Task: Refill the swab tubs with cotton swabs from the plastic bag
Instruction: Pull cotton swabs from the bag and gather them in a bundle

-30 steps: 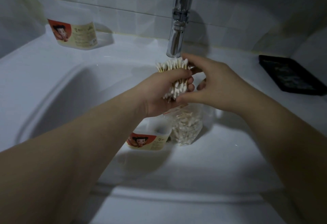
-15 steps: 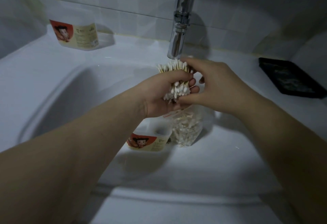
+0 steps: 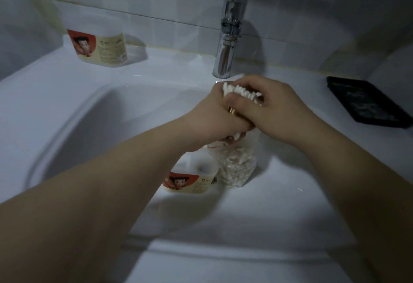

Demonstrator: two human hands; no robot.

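**Swabs** (image 3: 242, 92): one thick bundle, white tips up, held over the basin of the sink (image 3: 67, 108), just below the tap (image 3: 228, 43)
- Left hand (image 3: 212, 124): fingers wrapped round the sticks, clamped on them
- Right hand (image 3: 277, 108): fingers curled over the tip end, also clamped on the bundle

**Bag** (image 3: 238, 166): clear plastic, upright in the basin directly under the hands, part full of loose swabs; the left hand hides its mouth

**Near tub** (image 3: 190, 182): in the basin, against the bag's left side, top open; too dim to tell how full it is

**Far tub** (image 3: 98, 46): on the sink's back left corner, well apart from the hands

**Black tray** (image 3: 366, 103): on the sink's right edge

**Step in hand, as judged:** squaring the bundle before it goes into a tub

**Handling note:**
- Set the sticks parallel and the tips level
- Grip firmly low down so none slip into the basin
- Bring the bundle over the near tub's mouth and lower it end-first
- Let go only once the lower tips are inside
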